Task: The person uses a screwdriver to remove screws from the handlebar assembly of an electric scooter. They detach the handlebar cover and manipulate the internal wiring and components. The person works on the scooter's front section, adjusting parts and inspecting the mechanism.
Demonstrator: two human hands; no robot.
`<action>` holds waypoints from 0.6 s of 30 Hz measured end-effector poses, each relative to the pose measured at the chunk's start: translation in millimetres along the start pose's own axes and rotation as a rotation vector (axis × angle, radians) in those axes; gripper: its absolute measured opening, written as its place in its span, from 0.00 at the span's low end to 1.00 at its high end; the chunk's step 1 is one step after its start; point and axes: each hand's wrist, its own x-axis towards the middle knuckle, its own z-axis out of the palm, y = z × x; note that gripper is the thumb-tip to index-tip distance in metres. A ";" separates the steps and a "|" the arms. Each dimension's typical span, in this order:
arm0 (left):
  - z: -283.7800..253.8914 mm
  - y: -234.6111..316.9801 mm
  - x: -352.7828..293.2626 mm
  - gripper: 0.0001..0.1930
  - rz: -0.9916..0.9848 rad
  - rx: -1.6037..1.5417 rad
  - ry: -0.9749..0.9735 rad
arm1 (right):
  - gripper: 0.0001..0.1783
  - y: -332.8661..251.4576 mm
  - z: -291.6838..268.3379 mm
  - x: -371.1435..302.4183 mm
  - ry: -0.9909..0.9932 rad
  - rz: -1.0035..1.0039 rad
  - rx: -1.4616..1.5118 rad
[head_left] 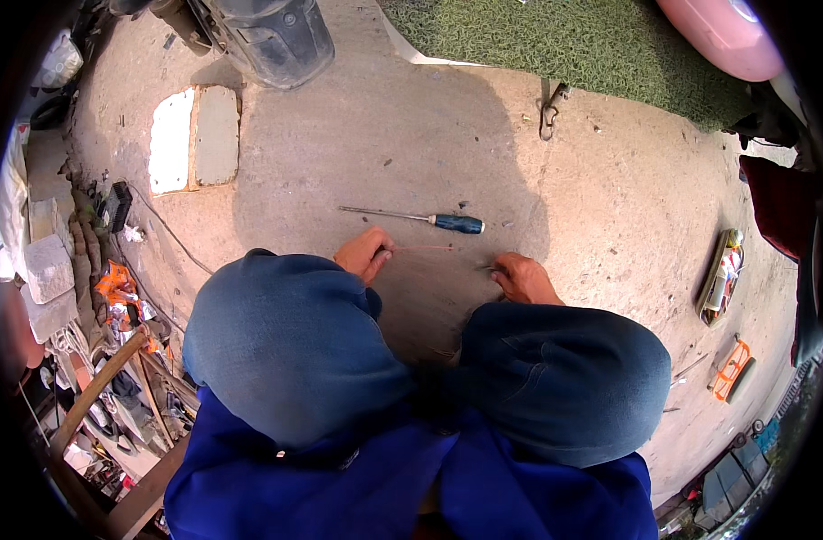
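Between my bent knees and the middle of the floor, my left hand (366, 253) is closed in a pinch on one end of a thin reddish wire (425, 247). The wire stretches rightward, and its far end hangs free of the other hand. To its right my right hand (525, 278) is closed with curled fingers; a small dark bit shows at the fingertips, too small to name. A screwdriver (456, 223) with a blue handle and long metal shaft lies on the concrete just beyond both hands, touched by neither.
A white and grey slab (216, 135) lies far left, near a dark plastic bin (281, 45). Green matting (555, 45) and a pink rounded object (726, 31) are at the far right. Clutter lines the left; a tray of items (722, 279) and an orange frame (726, 369) sit right.
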 end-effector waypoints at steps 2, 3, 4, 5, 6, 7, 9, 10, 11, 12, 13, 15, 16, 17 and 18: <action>-4.7 -9.8 -12.4 0.07 -0.289 -0.290 0.069 | 0.11 -4.1 -5.4 3.7 -0.002 -0.017 0.000; -12.3 -11.5 -20.7 0.06 -0.435 -0.431 0.136 | 0.10 -9.7 -10.4 8.9 0.006 -0.050 0.006; -13.4 -12.3 -29.1 0.04 -0.433 -0.571 0.205 | 0.10 -15.9 -18.9 8.3 -0.050 0.000 -0.013; -18.8 -9.8 -36.1 0.05 -0.419 -0.703 0.274 | 0.09 -12.7 -17.4 9.3 -0.013 -0.021 -0.048; -33.8 -3.9 -44.9 0.05 -0.407 -0.769 0.367 | 0.08 -21.4 -21.3 15.1 0.000 -0.028 -0.024; -42.5 3.4 -63.2 0.05 -0.401 -0.825 0.443 | 0.07 -13.9 -19.5 14.0 0.008 -0.060 -0.016; -64.0 19.9 -68.1 0.05 -0.366 -0.865 0.478 | 0.08 -0.2 -17.1 18.1 -0.031 0.001 -0.028; -79.1 29.6 -72.0 0.05 -0.357 -0.862 0.502 | 0.06 21.4 -6.5 21.0 0.072 -0.127 -0.011; -89.8 37.3 -71.3 0.05 -0.344 -0.863 0.508 | 0.05 25.7 -9.3 25.2 0.091 -0.213 -0.049; -95.6 42.8 -74.9 0.05 -0.327 -0.864 0.517 | 0.11 21.9 -22.6 31.8 -0.065 -0.126 -0.072; -95.3 45.3 -78.9 0.05 -0.308 -0.877 0.515 | 0.14 18.7 -35.6 31.8 -0.067 -0.173 -0.115; -103.4 49.2 -97.7 0.06 -0.329 -0.856 0.518 | 0.13 21.6 -44.2 49.7 -0.097 -0.172 -0.168; -105.9 47.9 -114.2 0.06 -0.376 -0.840 0.513 | 0.12 17.6 -48.3 56.4 -0.110 -0.185 -0.188; -109.0 45.1 -134.2 0.06 -0.468 -0.813 0.498 | 0.13 16.5 -52.7 63.1 -0.115 -0.240 -0.219; -114.1 40.5 -152.2 0.07 -0.581 -0.786 0.475 | 0.13 16.8 -57.5 70.1 -0.117 -0.292 -0.244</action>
